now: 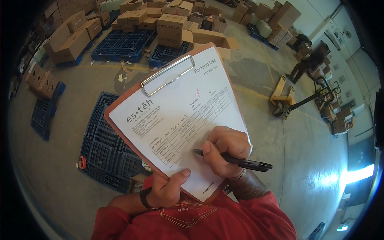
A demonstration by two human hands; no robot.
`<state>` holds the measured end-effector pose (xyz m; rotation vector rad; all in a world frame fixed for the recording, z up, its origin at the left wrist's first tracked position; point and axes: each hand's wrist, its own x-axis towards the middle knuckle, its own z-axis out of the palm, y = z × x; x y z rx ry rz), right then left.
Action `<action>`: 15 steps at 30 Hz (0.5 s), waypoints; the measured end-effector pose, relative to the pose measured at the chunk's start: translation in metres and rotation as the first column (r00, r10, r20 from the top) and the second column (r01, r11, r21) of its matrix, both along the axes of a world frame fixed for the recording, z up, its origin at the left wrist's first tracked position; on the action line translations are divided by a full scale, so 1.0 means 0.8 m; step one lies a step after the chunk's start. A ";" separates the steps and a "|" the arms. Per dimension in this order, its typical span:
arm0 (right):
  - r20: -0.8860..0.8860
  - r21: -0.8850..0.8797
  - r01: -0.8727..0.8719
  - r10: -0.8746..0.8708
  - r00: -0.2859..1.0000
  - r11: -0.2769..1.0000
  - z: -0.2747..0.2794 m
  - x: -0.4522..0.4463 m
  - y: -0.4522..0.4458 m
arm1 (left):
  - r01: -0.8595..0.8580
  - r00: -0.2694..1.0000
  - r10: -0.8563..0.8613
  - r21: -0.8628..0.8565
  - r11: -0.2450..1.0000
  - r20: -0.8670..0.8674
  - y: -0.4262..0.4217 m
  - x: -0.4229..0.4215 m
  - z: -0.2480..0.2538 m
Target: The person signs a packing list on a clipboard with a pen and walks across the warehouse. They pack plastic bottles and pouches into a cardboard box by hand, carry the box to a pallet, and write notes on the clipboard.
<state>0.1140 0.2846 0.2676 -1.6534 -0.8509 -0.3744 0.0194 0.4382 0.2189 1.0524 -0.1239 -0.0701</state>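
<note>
A brown clipboard (127,96) with a metal clip (168,76) bears a white packing list (160,120), tilted in front of my chest. My left hand (168,191) grips the clipboard's lower left edge, its thumb on top of the paper and its other fingers mostly hidden beneath. In my right hand (226,151) is a black pen (250,164), pinched between thumb and fingers. The pen's tip is at the lower part of the sheet, by some handwriting. The side of my right hand rests on the paper.
Blue pallets (108,148) lie on the floor at the left and ahead. Cardboard boxes (171,30) are stacked beyond the clipboard. At the right stands a yellow pallet jack (283,94), with a person in dark clothes (310,62) behind it.
</note>
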 end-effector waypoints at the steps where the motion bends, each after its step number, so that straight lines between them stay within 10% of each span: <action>1: 0.003 0.001 0.002 -0.002 1.000 1.000 0.000 -0.001 0.001 | 0.002 1.000 -0.002 0.001 1.000 0.003 0.000 0.000 0.000; 15: 0.016 0.010 -0.042 0.042 0.999 0.999 0.000 -0.001 0.008 | -0.032 0.998 0.028 -0.059 0.998 -0.064 0.002 -0.006 0.002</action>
